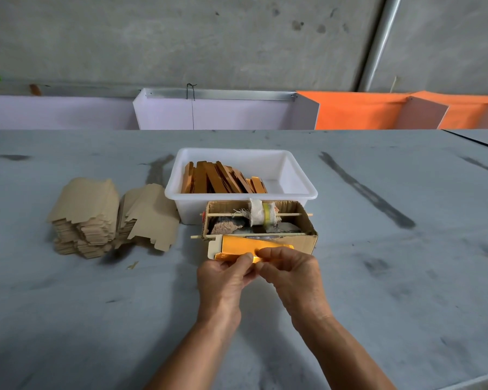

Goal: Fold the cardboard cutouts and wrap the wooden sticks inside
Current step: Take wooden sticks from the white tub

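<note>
Both hands hold one gold-faced cardboard cutout point(248, 244) just in front of a small brown box. My left hand point(226, 273) pinches its near edge with thumb on top. My right hand point(290, 270) grips the same edge from the right, fingers curled over the fold. The cutout is partly folded, its shiny gold side up and pale tabs showing at the left end. Two stacks of flat brown cardboard cutouts point(88, 218) lie on the table to the left. I cannot tell whether a stick lies inside the fold.
A white plastic tub point(296, 175) holds several finished gold wrapped pieces point(223, 178). The small cardboard box point(307, 237) has two thin wooden sticks point(290, 214) across it and a cloth-wrapped roll point(261, 213). Purple and orange panels stand beyond the grey table point(378, 277).
</note>
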Demonstrator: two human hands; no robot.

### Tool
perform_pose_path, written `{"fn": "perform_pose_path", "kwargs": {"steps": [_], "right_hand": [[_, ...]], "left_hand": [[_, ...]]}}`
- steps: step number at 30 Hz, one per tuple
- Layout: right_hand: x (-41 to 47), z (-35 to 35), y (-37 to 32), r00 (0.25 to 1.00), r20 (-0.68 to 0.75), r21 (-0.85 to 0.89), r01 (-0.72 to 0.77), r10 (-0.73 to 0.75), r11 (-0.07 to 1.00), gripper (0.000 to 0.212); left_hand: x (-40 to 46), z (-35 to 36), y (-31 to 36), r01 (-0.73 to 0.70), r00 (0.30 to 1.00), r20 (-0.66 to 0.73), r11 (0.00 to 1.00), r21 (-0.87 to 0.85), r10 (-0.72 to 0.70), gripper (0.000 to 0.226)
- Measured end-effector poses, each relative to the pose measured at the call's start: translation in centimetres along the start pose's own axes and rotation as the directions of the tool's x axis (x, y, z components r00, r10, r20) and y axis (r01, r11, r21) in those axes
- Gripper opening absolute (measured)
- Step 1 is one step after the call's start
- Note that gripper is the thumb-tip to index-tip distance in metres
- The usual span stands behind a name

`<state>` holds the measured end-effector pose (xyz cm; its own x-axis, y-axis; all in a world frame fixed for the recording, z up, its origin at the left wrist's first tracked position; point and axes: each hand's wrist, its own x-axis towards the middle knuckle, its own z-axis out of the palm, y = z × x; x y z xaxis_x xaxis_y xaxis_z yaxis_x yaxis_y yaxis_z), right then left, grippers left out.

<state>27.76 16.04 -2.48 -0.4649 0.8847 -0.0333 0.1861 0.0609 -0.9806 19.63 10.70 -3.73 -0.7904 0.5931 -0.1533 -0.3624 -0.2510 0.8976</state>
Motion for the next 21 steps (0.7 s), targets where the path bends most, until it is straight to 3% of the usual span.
{"fn": "perform_pose_path", "kwargs": {"steps": [7, 11, 21], "right_hand": [[0.27, -0.12, -0.26, 0.999, 0.029, -0.066, -0.013, 0.015, 0.998, 0.024], [0.23, -0.12, -0.40, 0.997, 0.072, -0.113, 0.001, 0.007, 0.994, 0.020], [-0.29, 0.34, 0.26, 0.996, 0.084, -0.229, 0.027, -0.008, 0.973, 0.033]], "left_hand": [[0.14, -0.12, -0.39, 0.064, 0.998, -0.015, 0.997, -0.051, -0.065, 0.029], [0.27, 0.19, -0.52, 0.123, 0.987, -0.097, 0.991, -0.048, -0.127, 0.013], [0.41, -0.01, -0.80, 0.195, 0.957, -0.199, 0.975, -0.106, -0.213, 0.029]]}}
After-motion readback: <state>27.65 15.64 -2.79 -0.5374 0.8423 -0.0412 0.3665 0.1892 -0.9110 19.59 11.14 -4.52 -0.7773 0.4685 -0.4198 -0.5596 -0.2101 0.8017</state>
